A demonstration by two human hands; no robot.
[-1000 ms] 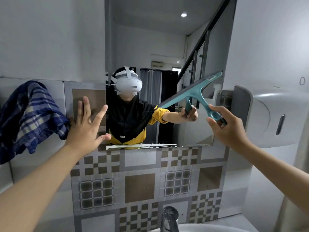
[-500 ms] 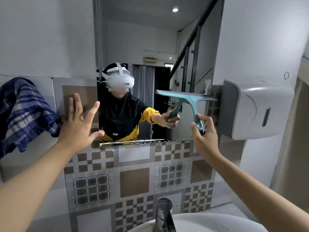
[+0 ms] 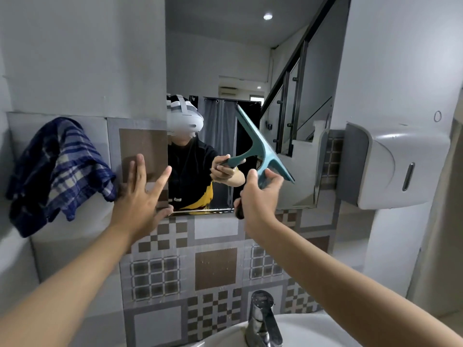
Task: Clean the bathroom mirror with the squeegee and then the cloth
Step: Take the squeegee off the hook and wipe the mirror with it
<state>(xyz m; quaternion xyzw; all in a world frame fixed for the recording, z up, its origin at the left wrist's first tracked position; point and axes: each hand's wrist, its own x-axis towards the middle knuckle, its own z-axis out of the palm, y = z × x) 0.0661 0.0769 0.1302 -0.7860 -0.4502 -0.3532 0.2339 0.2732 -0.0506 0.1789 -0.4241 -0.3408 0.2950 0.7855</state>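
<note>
Head view, the only view supplied. The squeegee point(image 3: 260, 149) is teal plastic, a T-shaped tool with a long blade bar and a short handle; it is judged light and rigid in the body, with a soft wiping edge that would need even pressure to stay flat on glass. It is held in front of the lower right part of the mirror point(image 3: 250, 71); whether the blade edge touches the glass cannot be told. The blade's long axis runs diagonally, upper end toward the top left, lower end toward the bottom right, and the handle points down and left into the palm. The right hand point(image 3: 259, 199) is closed round the lower handle, thumb and fingers wrapped, which is judged the proper grasp point: it leaves the blade clear and allows wrist rotation. The left hand point(image 3: 142, 196) holds nothing; it is fully spread, fingers apart, apparently laid flat on the tiled wall point(image 3: 215, 269) at the mirror's lower left edge, judged as bracing. The cloth point(image 3: 57, 171), blue plaid, hangs limp on the wall left of that hand, near but not touching it; it is judged soft, light and easily gathered in one fist. A tap point(image 3: 263, 319) and basin point(image 3: 300, 331) sit below.
</note>
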